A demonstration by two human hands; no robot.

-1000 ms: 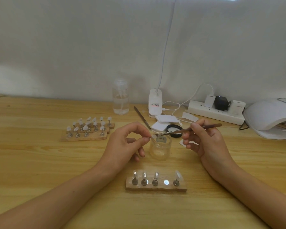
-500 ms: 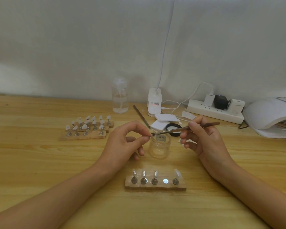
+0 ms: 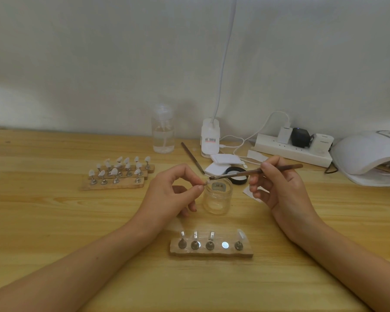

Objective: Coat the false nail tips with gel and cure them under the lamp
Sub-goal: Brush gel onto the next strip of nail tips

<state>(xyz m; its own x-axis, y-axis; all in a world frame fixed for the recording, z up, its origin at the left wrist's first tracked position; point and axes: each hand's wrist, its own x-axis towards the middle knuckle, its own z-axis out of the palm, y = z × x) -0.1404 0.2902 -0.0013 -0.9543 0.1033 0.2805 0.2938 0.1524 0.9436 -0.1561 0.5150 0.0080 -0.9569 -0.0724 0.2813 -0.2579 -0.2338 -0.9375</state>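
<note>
My left hand (image 3: pixel 175 192) pinches a small false nail tip (image 3: pixel 207 182) between thumb and forefinger, just left of the open glass gel jar (image 3: pixel 217 197). My right hand (image 3: pixel 279 188) holds a brown brush (image 3: pixel 254 172) whose bristle end sits right beside the tip, above the jar's rim. In front of me lies a wooden holder block (image 3: pixel 211 249) with several metal stands, one slot bare and the rightmost stand carrying a tip. The white curing lamp (image 3: pixel 367 155) stands at the far right.
More wooden blocks (image 3: pixel 115 174) with several mounted tips lie at the left. Behind the jar are a clear pump bottle (image 3: pixel 163 132), a desk lamp base (image 3: pixel 210 140), a spare brush (image 3: pixel 193 157), white pads (image 3: pixel 222 162), a black lid (image 3: pixel 236 175) and a power strip (image 3: pixel 293 149).
The brush tip has shifted slightly from over the jar toward the nail tip in my left hand. Both hands stay nearly in place.
</note>
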